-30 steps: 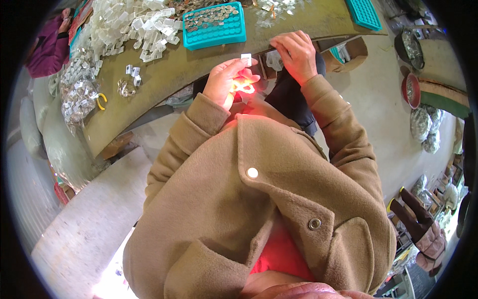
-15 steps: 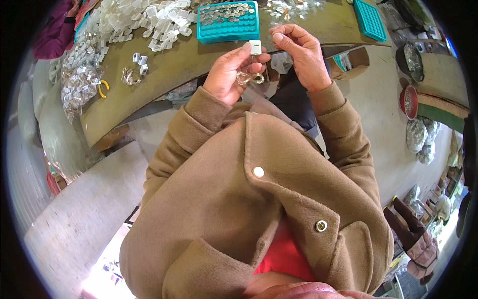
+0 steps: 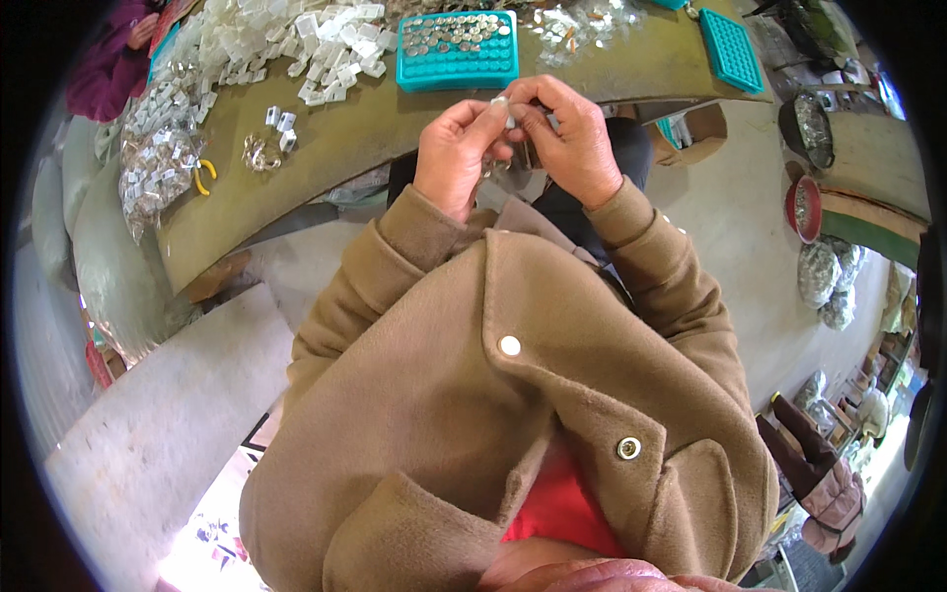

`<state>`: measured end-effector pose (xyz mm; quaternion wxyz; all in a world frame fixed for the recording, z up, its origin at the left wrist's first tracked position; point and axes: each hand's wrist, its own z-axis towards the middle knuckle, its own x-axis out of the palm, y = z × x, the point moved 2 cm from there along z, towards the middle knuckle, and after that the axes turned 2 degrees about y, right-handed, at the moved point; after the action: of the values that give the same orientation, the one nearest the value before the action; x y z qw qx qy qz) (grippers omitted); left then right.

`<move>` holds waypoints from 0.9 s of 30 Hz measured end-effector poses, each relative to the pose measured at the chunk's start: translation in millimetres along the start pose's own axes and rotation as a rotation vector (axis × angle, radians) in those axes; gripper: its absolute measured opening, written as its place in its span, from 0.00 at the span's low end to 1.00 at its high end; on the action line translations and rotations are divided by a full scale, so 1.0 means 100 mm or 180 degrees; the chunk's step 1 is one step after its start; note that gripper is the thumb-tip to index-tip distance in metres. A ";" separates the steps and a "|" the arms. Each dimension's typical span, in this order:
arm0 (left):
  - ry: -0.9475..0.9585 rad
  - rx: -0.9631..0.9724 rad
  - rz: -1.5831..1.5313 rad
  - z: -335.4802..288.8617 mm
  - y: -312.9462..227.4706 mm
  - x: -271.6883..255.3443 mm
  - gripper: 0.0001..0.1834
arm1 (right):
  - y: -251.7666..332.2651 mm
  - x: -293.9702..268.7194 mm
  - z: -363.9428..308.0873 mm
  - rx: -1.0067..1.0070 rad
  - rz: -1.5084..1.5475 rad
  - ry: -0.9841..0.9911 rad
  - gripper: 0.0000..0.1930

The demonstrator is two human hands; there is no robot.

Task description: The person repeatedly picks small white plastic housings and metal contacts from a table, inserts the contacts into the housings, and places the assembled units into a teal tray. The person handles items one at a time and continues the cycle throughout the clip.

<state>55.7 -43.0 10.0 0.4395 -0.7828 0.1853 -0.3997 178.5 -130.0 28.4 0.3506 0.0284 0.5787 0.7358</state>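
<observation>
Item: your left hand (image 3: pixel 456 148) and right hand (image 3: pixel 570 140), raised together just short of the teal tray (image 3: pixel 457 51), fingers curled, fingertips pinched on one small clear piece (image 3: pixel 501 101) between them. Elbows bent; brown sleeves (image 3: pixel 651 261) below the tray.

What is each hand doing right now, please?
Left hand: closed, pinching a small clear plastic piece at its fingertips.
Right hand: closed, pinching the same piece from the other side.
</observation>
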 end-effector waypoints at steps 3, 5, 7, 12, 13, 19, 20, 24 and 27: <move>0.0082 -0.0513 -0.0470 0.01 -0.03 -0.08 0.11 | -0.03 0.00 0.00 0.0412 0.0601 0.0113 0.04; 0.0272 -0.0618 -0.0586 0.03 -0.05 -0.11 0.13 | -0.04 0.00 0.01 0.0626 0.0811 0.0185 0.06; 0.0151 -0.0677 -0.0664 0.02 -0.04 -0.14 0.14 | -0.05 -0.01 0.02 0.0661 0.0586 0.0299 0.06; 0.0314 -0.0933 -0.0770 0.04 0.00 -0.19 0.12 | -0.02 0.02 0.06 0.0315 0.0146 0.0371 0.04; 0.0317 -0.0884 -0.0718 0.05 0.01 -0.20 0.11 | -0.01 0.03 0.07 0.0235 0.0040 0.0390 0.04; 0.0117 -0.0325 0.0362 0.11 -0.11 -0.27 0.09 | 0.00 -0.07 0.30 -0.0059 -0.0254 0.1033 0.06; 0.0107 -0.0059 0.0576 0.13 -0.16 -0.29 0.10 | -0.03 -0.09 0.41 0.0059 0.0013 0.1063 0.04; -0.0491 0.0831 0.0976 0.16 -0.42 -0.53 0.13 | -0.16 -0.30 1.08 -0.0063 -0.0375 0.0564 0.07; -0.0946 0.1175 0.1438 0.12 -0.59 -0.78 0.14 | -0.25 -0.43 1.58 -0.0334 -0.1356 0.0003 0.09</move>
<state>14.1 45.3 19.4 0.6738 -0.6788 0.2125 -0.2002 293.4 -19.9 74.1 0.4989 -0.1131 0.5327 0.6742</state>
